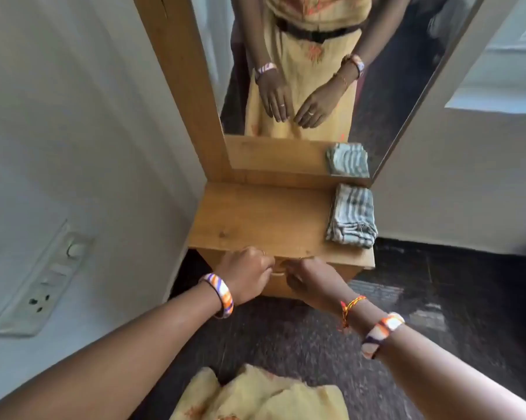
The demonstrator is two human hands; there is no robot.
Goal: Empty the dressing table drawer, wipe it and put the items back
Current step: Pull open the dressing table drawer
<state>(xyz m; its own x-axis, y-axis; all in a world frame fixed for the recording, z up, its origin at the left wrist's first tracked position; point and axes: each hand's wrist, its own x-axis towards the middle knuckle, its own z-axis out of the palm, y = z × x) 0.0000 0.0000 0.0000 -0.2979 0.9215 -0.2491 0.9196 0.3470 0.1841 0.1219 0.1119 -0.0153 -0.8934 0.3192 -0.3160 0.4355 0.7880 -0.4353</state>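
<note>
Both hands (278,275) at shut drawer (275,281)

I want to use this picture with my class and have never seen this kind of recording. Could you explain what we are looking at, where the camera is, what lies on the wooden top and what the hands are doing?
There is no machine here: a person wears one wide-angle camera on the head, looking forward and down, so both arms reach into the picture from below. The left hand and the right hand meet at the front of a drawer just under the wooden top of the dressing table. Their fingers are curled at the handle, though the exact grip is hidden. The drawer looks closed or barely opened, so the emptying has not begun. On the top, at its right edge, lies a folded striped cloth, probably for wiping. Behind stands a mirror, which shows the same person and cloth again. On the left wall is a switch panel.
</note>
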